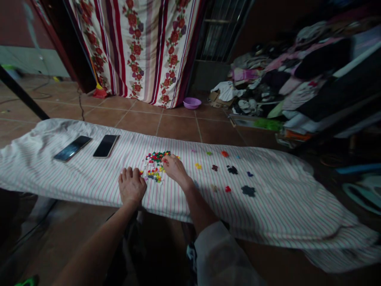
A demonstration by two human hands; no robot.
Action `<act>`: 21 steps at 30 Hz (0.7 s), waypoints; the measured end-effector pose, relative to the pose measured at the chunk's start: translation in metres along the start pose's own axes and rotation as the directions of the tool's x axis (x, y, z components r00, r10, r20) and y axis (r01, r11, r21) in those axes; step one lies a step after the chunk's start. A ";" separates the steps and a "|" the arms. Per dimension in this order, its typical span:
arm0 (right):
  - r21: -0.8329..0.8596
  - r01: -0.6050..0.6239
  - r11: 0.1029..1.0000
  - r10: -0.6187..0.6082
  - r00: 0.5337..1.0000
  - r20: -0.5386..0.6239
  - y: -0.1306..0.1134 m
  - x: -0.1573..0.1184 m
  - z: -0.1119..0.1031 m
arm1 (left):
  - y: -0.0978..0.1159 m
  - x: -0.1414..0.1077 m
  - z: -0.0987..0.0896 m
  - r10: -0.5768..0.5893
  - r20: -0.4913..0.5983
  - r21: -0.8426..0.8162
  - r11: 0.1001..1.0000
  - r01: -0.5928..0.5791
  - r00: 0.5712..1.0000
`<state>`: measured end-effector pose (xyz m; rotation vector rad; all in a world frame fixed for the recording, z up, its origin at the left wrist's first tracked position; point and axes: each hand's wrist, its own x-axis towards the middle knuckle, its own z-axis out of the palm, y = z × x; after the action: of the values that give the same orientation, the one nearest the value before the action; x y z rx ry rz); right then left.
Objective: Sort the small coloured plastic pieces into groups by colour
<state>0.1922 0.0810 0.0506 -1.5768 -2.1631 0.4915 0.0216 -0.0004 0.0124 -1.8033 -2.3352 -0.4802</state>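
Observation:
A mixed pile of small bright beads or buttons (154,174) lies on the striped cloth (98,178). Over its right side my right hand (176,170) reaches in, thumb and fingers pinched together; whatever is between the fingertips is too small to make out. My left hand (132,186) rests palm down on the cloth at the pile's left edge, fingers stretched forward. Right of the pile, the pieces sit in small single-colour groups: yellow (198,166), orange (224,153), black (232,170), red (228,189) and dark grey-blue pieces (248,191), among several others.
Two phones, one dark (73,148) and one pale-edged (106,146), lie on the cloth at the left. Beyond the cloth's far edge are a tiled floor (178,126), a purple basin (192,103) and a floral curtain (154,51). Clothes (276,75) are heaped at the right.

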 end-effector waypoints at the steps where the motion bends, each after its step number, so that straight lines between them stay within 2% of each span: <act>1: -0.010 -0.006 1.000 0.006 1.000 -0.001 0.004 -0.003 -0.005 | 0.000 0.000 0.000 -0.002 0.002 -0.003 1.000 0.002 1.000; 6: -0.016 -0.052 0.998 0.052 0.998 -0.040 0.030 -0.021 -0.035 | -0.001 0.000 -0.002 0.003 0.015 -0.004 1.000 -0.003 1.000; 11: -0.030 -0.105 0.994 0.102 0.990 -0.099 0.070 -0.046 -0.069 | 0.000 -0.001 -0.004 0.015 0.003 0.005 1.000 -0.015 1.000; 16: -0.072 -0.236 0.969 0.229 0.969 -0.093 0.113 -0.080 -0.100 | 0.000 -0.002 -0.008 0.036 0.007 0.032 0.999 -0.037 0.999; 21: -0.093 -0.351 0.932 0.347 0.936 -0.060 0.140 -0.114 -0.123 | -0.001 -0.001 -0.008 0.040 0.022 0.063 0.997 -0.042 0.999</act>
<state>0.4004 0.0184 0.0700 -2.0252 -1.9071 0.4536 0.0204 -0.0039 0.0197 -1.8319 -2.2943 -0.3793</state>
